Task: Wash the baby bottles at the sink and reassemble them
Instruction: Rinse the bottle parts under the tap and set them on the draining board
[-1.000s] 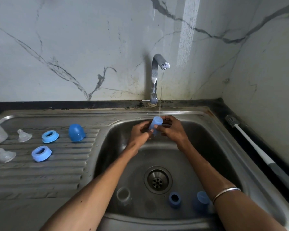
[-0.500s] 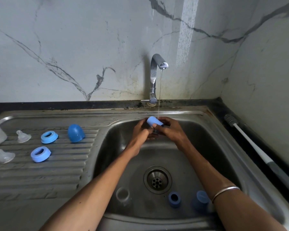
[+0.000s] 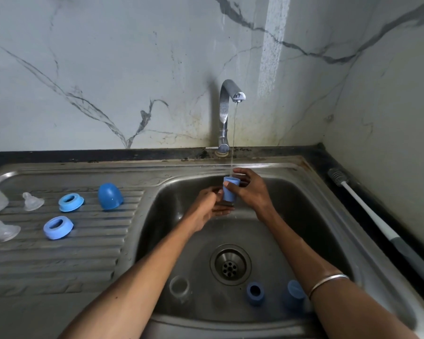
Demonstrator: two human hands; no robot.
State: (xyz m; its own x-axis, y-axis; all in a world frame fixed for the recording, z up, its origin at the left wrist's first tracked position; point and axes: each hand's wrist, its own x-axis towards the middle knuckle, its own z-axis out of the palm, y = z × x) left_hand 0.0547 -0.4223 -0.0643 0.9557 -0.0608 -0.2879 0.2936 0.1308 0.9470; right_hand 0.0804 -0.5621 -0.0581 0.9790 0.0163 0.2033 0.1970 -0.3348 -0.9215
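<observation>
Over the back of the stainless steel sink [image 3: 304, 192], the right hand [image 3: 251, 189] grips a small light-blue plastic cap [image 3: 230, 189], held upright with its open mouth up under the thin stream of water [image 3: 233, 138] falling from the curved chrome tap [image 3: 224, 113]. The left hand [image 3: 207, 206] lies just beside and below the cap, fingers stretched out loosely under it; whether they touch it I cannot tell.

On the basin floor near the front edge lie a clear ring [image 3: 179, 286], a dark-blue collar ring [image 3: 254, 292] and another blue cap [image 3: 293, 293].

On the ribbed draining board [image 3: 59, 265] to the left sit a blue dome cap [image 3: 110, 196], two light-blue collar rings [image 3: 70, 202] [image 3: 58, 227] and two clear silicone teats [image 3: 32, 201] [image 3: 4, 230]. A white-handled bottle brush [image 3: 367, 211] lies along the right counter edge.
</observation>
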